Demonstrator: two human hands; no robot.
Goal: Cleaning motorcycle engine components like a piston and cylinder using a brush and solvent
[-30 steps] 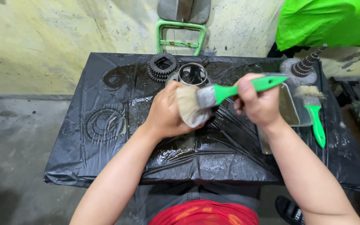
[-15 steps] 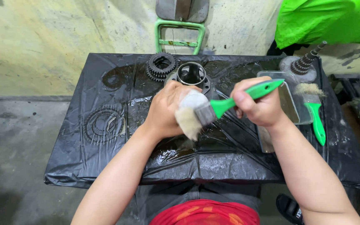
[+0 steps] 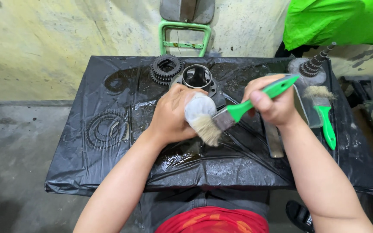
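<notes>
Brush head now lower, under part: right hand point(image 3: 272, 102) grips green-handled paintbrush point(image 3: 238, 113); left hand point(image 3: 172, 115) clasps pale rounded metal part point(image 3: 198, 108) above black-plastic-covered table point(image 3: 109, 172) centre, catching drips.

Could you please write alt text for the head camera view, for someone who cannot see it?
A person's left hand holds a pale rounded part while the right hand brushes it with a green-handled brush, over a table covered in black plastic.
</notes>
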